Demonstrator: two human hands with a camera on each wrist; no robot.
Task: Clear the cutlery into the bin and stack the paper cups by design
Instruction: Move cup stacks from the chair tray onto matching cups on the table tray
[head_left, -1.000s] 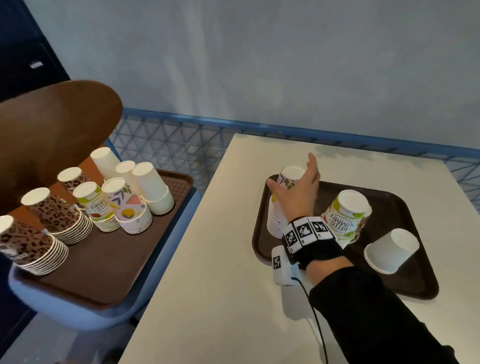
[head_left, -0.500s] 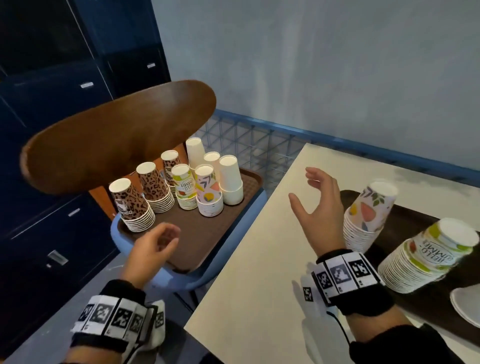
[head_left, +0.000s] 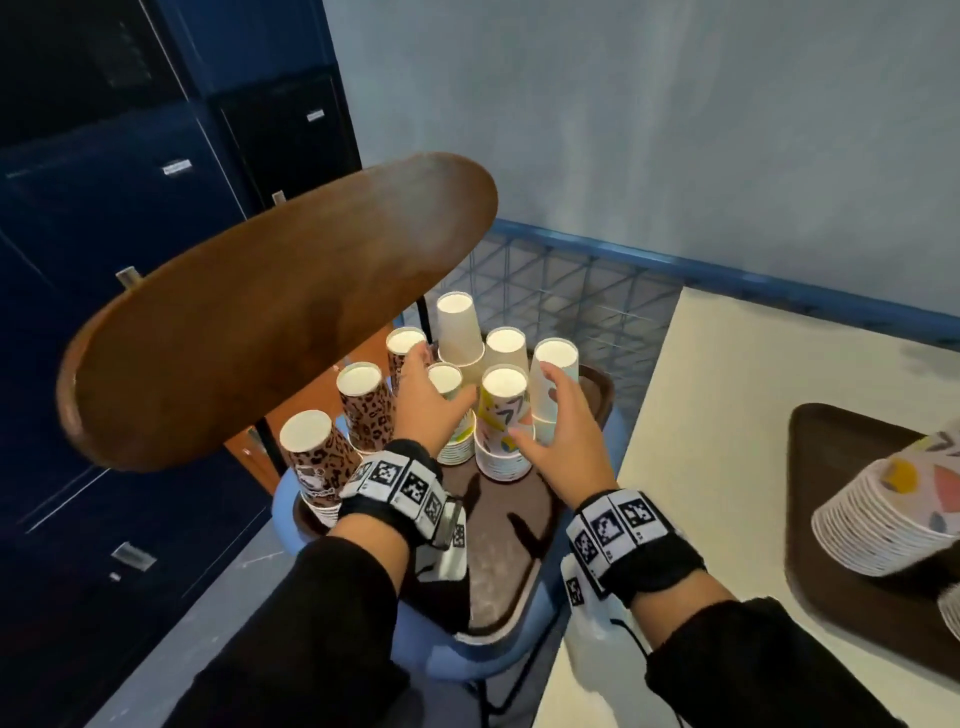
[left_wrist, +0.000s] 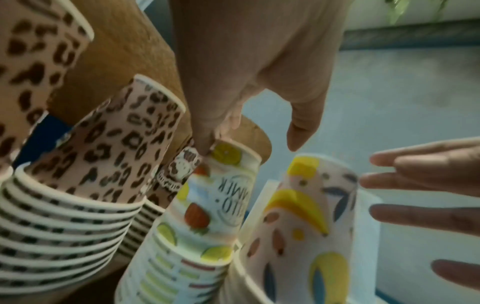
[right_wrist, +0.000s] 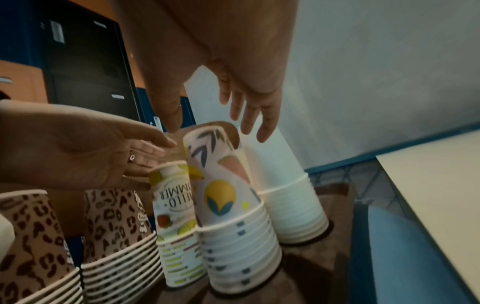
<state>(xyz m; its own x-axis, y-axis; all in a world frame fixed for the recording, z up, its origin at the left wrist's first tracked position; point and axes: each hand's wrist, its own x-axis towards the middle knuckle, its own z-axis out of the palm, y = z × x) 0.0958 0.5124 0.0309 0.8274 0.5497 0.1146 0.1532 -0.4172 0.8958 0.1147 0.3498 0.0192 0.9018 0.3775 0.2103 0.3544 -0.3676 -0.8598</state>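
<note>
Several stacks of upturned paper cups stand on a brown tray (head_left: 498, 545) on a blue chair. My left hand (head_left: 441, 395) hovers open over the "Hello Summer" lemon stack (left_wrist: 221, 195), one fingertip touching its top. My right hand (head_left: 540, 410) is spread open around the top of the leaf-and-fruit stack (head_left: 501, 415), thumb on one side and fingers (right_wrist: 259, 123) on the other, not closed on it. A plain white stack (right_wrist: 285, 195) stands just behind. Leopard-print stacks (head_left: 317, 457) are at the left. No cutlery or bin is in view.
The chair's wooden back (head_left: 260, 312) overhangs the cups on the left. A pale table (head_left: 727, 415) at the right holds a second brown tray (head_left: 810, 519) with a tilted leaf-and-fruit stack (head_left: 883, 509). Blue mesh railing (head_left: 571, 291) runs behind; dark cabinets stand at the left.
My right hand left the stack on the table tray and swung left to the chair. My left hand rose into view and reached the lemon stack. The view turned left.
</note>
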